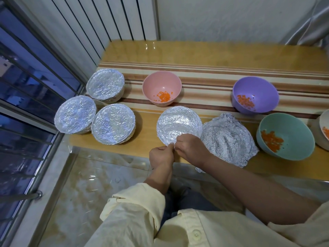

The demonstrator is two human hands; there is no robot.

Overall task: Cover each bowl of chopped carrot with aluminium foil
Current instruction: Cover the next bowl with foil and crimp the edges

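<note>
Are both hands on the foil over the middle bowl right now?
Touching. The head view shows the left hand and right hand both pinching the foil at its near edge.

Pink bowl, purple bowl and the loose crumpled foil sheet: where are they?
Round pink bowl [160, 82], head view, bare inner back wall.
Round purple bowl [260, 89], head view, bare inner wall.
Crumpled loose aluminium foil sheet [227, 138], head view, its middle.

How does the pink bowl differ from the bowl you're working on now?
The pink bowl is uncovered, carrot showing; the near bowl is foil-covered, contents hidden. The pink bowl stands untouched; the left hand and right hand pinch the near bowl's foil edge. Both sit on the table.
</note>
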